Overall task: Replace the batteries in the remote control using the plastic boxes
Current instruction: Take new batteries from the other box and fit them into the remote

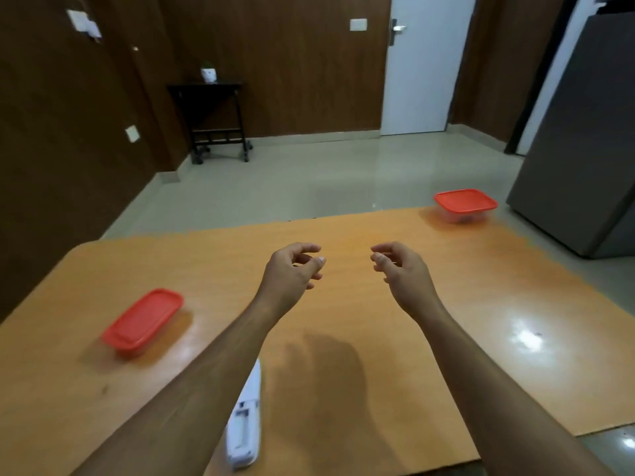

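A white remote control (246, 420) lies on the wooden table (395, 355) near the front edge, partly hidden under my left forearm. Its underside faces up. A long plastic box with a red lid (142, 321) sits shut at the left. A smaller box with a red lid (465, 203) stands shut at the far right corner. My left hand (292, 274) and my right hand (400, 271) hover side by side above the table's middle, fingers loosely curled and apart. Neither hand holds anything.
A grey refrigerator (584, 149) stands close to the table's right side. Beyond the far table edge lies tiled floor, with a small black side table (214, 118) against the wood-panelled wall and a white door (422, 63) at the back.
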